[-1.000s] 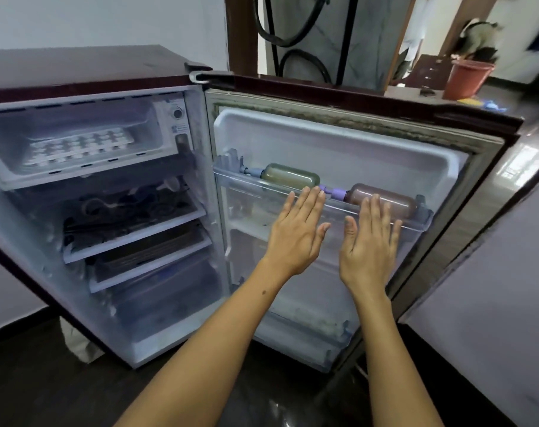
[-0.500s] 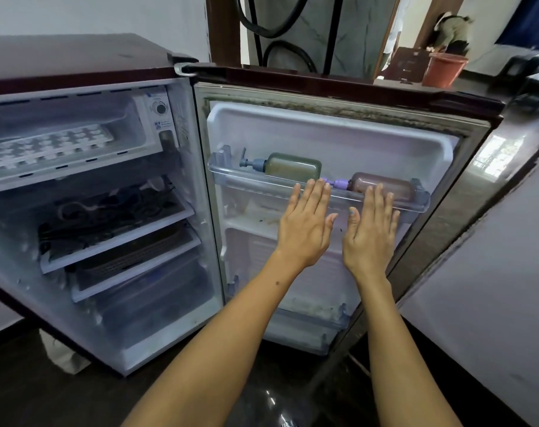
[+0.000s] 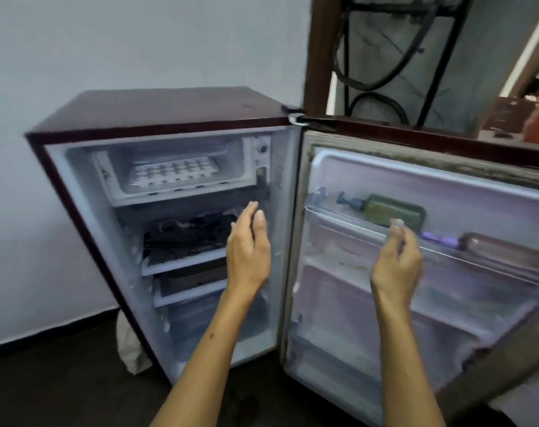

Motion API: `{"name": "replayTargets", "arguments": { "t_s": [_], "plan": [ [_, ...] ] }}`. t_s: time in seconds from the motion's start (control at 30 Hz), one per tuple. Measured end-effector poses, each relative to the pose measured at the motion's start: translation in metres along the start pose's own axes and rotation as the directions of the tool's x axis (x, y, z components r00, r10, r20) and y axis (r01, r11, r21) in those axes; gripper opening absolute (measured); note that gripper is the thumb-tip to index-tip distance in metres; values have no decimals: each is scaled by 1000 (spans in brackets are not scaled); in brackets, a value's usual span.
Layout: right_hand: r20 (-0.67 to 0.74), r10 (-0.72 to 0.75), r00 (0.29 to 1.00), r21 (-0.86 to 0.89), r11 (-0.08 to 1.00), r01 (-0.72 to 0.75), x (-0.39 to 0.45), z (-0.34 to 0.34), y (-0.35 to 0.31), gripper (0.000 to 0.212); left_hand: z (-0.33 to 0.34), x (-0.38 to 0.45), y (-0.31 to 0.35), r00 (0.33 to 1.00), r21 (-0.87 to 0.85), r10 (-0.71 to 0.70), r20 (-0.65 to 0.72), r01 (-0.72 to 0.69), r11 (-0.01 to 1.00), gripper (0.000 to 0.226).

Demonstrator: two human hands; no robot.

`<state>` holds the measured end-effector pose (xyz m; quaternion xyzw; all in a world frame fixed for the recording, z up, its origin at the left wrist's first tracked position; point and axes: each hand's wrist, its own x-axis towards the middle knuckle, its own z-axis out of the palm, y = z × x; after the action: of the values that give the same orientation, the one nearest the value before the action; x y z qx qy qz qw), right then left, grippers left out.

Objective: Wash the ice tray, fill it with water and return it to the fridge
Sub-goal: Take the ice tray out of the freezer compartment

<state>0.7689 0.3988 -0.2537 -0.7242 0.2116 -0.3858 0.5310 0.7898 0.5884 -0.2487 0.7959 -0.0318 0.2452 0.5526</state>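
The ice tray (image 3: 173,173) lies in the freezer box at the top of the open fridge (image 3: 157,118), untouched. Fetching it looks like the step in hand. Left hand (image 3: 249,251) and right hand (image 3: 396,260) hover empty, each grip loosely spread; next, reach up and slide the tray out level.

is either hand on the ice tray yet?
No. The ice tray lies in the freezer compartment, while the left hand and right hand hang in the air below it, holding nothing.
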Motion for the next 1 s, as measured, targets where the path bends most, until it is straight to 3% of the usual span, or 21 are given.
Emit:
{"name": "replayTargets", "arguments": {
  "t_s": [0.13, 0.27, 0.4, 0.53, 0.7, 0.9, 1.0],
  "plan": [
    [249, -18, 968, 95, 995, -6, -29, 63, -18, 32, -52, 12, -30, 978, -32, -165, -127, 162, 986, 43],
    [482, 3, 876, 137, 987, -79, -49, 119, -33, 30, -84, 22, -50, 945, -108, -259, -200, 242, 964, 42],
    [616, 37, 787, 141, 978, -156, -62, 163, -45, 33, -105, 36, -67, 913, -132, -328, -244, 304, 943, 45],
    [706, 90, 702, 134, 957, -258, -61, 212, -47, 30, -118, 66, -88, 883, -150, -375, -283, 345, 926, 44],
    [768, 105, 632, 101, 955, -280, -47, 273, -54, 31, -128, 120, -115, 854, -175, -420, -309, 383, 907, 44],
    [785, 59, 617, 94, 973, -212, -20, 351, -51, 40, -131, 191, -151, 827, -117, -451, -337, 438, 891, 46],
    [789, 39, 613, 89, 980, -177, -6, 393, -45, 26, -133, 222, -171, 834, -42, -419, -358, 434, 900, 48]
  ]
}}
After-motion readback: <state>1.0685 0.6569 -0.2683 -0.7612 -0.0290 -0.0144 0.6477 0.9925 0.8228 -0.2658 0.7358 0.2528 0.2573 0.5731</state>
